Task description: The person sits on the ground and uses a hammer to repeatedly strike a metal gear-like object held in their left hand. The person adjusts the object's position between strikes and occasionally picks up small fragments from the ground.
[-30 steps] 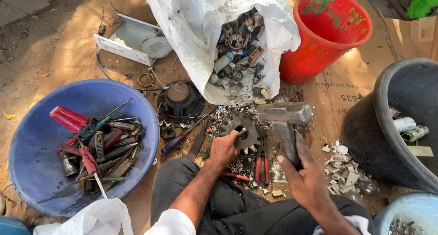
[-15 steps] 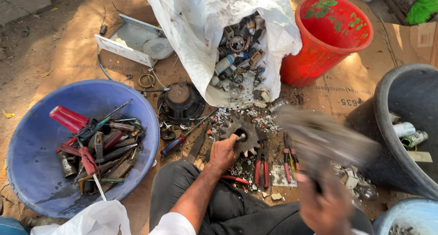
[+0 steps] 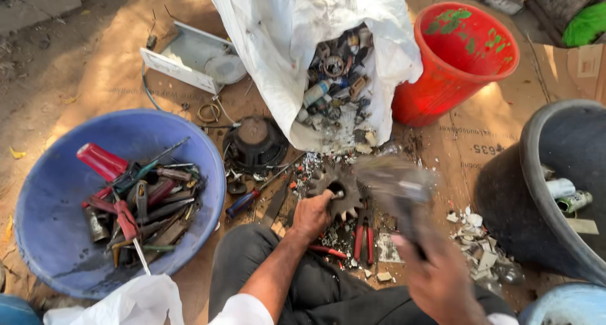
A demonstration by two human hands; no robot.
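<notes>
A dark toothed metal gear [image 3: 344, 189] lies on the ground in front of my knees. My left hand [image 3: 311, 214] rests on its near edge, fingers curled around a small piece at the gear's hub. My right hand [image 3: 442, 277] grips the handle of a hammer [image 3: 394, 183], whose head is blurred with motion just right of the gear and above it. Red-handled pliers [image 3: 362, 240] lie just below the gear.
A blue basin [image 3: 44, 236] of hand tools sits at left. A white sack [image 3: 297, 60] of scrap parts gapes open behind the gear, a red bucket [image 3: 461, 66] to its right, a black tub [image 3: 555, 192] at far right. Broken bits [image 3: 476, 249] litter the cardboard.
The hammer swung from resting near the gear, drew back to the right, and now blurs back toward the gear. My left hand stayed on the gear.
</notes>
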